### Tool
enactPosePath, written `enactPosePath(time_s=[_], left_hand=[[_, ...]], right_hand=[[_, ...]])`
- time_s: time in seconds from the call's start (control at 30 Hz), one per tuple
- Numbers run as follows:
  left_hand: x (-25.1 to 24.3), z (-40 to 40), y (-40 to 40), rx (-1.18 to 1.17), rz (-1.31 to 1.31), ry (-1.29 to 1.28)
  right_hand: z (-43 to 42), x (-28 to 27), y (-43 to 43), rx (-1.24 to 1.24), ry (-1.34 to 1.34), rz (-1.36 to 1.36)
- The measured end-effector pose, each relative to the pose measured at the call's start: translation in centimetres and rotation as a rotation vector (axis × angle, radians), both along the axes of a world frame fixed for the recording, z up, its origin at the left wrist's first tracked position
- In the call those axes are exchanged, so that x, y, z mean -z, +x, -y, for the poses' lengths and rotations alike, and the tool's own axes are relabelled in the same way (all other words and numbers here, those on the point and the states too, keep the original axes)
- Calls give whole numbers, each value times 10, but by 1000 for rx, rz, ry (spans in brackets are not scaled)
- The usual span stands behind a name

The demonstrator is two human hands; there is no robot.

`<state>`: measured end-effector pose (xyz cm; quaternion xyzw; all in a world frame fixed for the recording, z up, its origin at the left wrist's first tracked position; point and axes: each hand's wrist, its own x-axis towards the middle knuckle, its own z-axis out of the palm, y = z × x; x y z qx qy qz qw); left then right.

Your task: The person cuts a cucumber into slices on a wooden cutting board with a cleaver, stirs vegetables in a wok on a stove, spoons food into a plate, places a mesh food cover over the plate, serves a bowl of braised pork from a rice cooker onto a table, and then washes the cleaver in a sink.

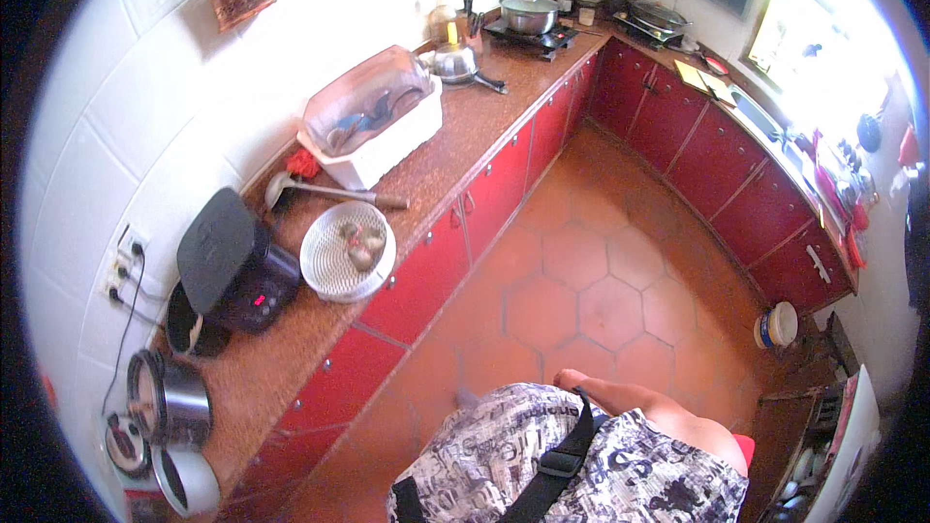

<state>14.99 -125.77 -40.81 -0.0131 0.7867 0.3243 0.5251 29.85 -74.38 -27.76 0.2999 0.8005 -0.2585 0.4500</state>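
Note:
My right forearm reaches forward over the floor at the lower middle, and only a small part of my right hand (569,378) shows past my patterned shirt; its fingers and anything in it are hidden. My left hand is out of view. On the counter to the left, a white plastic strainer basket (320,254) holds a few pale, rounded pieces of food. Behind it lies a metal ladle (334,192) with a wooden handle. A dark rice cooker (265,290) stands beside the basket with its lid raised and its display lit.
A white dish box (392,156) with a clear cover and a lidded saucepan (455,64) stand further along the counter. A lidded pot (529,14) sits on a cooktop by the corner. Red cabinets (690,145) line both sides. A white bucket (777,325) stands at the right.

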Motion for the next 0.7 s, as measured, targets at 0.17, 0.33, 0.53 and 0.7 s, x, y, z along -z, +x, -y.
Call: enactPosePath(time_s=[0.17, 0.33, 0.53, 0.7], left_hand=[[-5, 10, -72, 52, -430, 150], [-152, -83, -178, -193, -514, 285], [-211, -112, -158, -270, -654, 478], [-278, -108, -185, -144, -1180, 319]], right_hand=[[10, -14, -40, -92, 18, -212], [-13, -28, -43, 305, 49, -122], [-58, -46, -55, 189, 246, -140], [-47, -108, -85, 526, 52, -306]])
